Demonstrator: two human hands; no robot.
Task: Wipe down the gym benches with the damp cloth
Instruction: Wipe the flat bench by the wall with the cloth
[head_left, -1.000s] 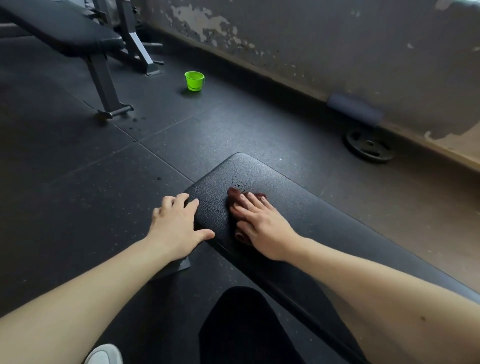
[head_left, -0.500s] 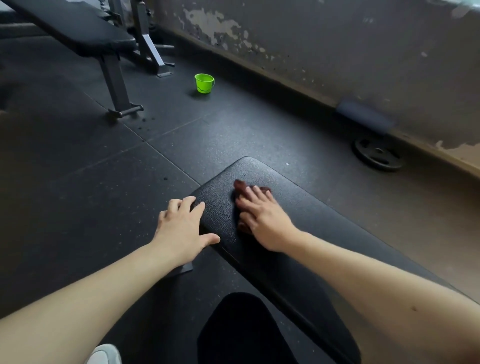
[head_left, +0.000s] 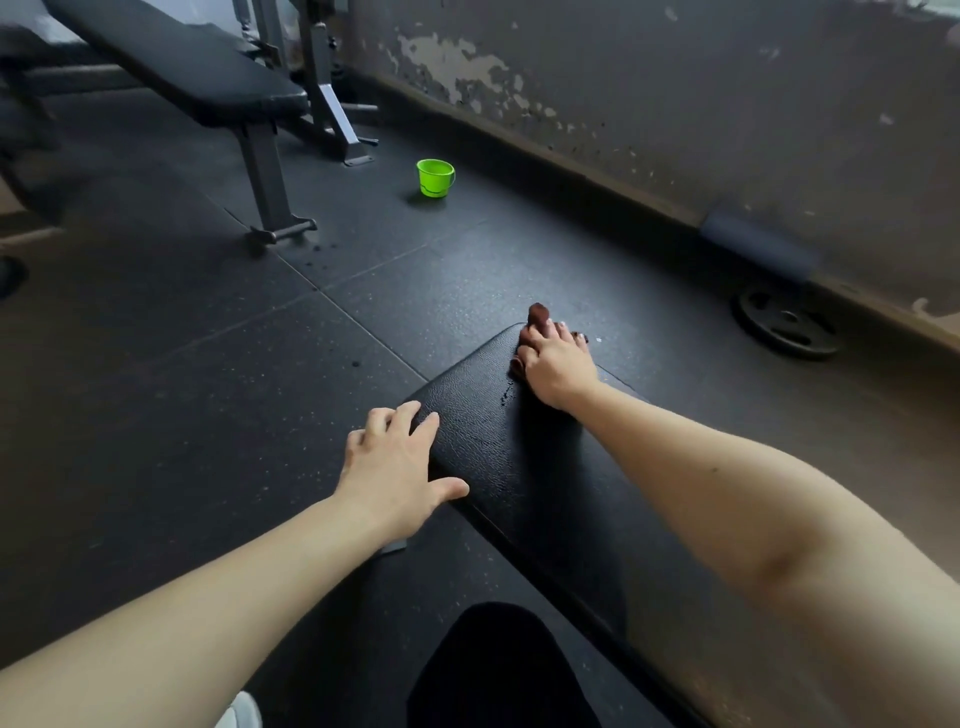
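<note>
Fingers (head_left: 541, 340) of your right hand (head_left: 558, 366) lie stretched and slightly apart. They press the damp cloth (head_left: 538, 313) flat rather than clutching it, and a brown fold bunches up just past the fingertips. That puts the cloth at the far corner of the worktop (head_left: 519, 467), right on its rounded edge. Nearer you and to the left, your left hand (head_left: 395, 467) braces on the pad's side edge. Its fingers (head_left: 418, 422) are loosely spread and hold nothing, with the thumb along the near rim. Between your two hands a few water beads (head_left: 506, 397) sit on the vinyl.

By the look of it, you are working the end of this pad, and the edge is the risk. Nothing grips the cloth, so a push further outward could slide it off the corner onto the floor (head_left: 156, 389). There it would pick up grit and smear it over the next surface. The bunched fold likely means less cloth is in contact, so streaks or those beads may be left behind. Leaning this far forward over wet vinyl could also let your bracing hand slip.

Well beyond the fingers stand the green bucket (head_left: 435, 178) and the second bench (head_left: 197, 67). You cannot tell from here whether that one has been wiped.
</note>
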